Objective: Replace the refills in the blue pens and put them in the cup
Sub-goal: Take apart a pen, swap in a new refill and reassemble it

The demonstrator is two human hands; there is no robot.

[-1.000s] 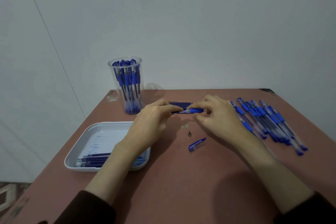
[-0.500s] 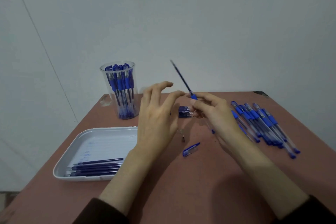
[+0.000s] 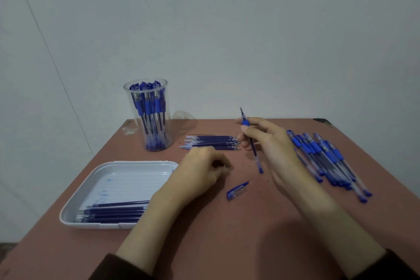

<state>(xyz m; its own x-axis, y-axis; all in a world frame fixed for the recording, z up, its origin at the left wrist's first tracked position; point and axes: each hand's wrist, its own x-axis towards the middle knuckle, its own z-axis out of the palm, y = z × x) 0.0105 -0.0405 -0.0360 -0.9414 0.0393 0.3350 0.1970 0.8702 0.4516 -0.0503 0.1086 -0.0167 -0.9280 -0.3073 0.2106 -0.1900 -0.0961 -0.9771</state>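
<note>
Near the desk's (image 3: pixel 227 234) middle the loose cap (image 3: pixel 237 190) lay untouched. The left hand (image 3: pixel 204 167) had been lowered to the desk, fingers curled — whether anything was pinched could not be told. The pen (image 3: pixel 257 161) was gripped in the right hand (image 3: pixel 270 143), its refill (image 3: pixel 241 111) now pushed almost fully in — closing seemed next. Bare desk was left before the cup (image 3: pixel 148 118) at the far-left corner.

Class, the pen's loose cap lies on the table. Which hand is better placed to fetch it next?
Likely left. The left hand is down at the table, close beside the cap, while the right hand grips the pen, raised with its tip up.
</note>
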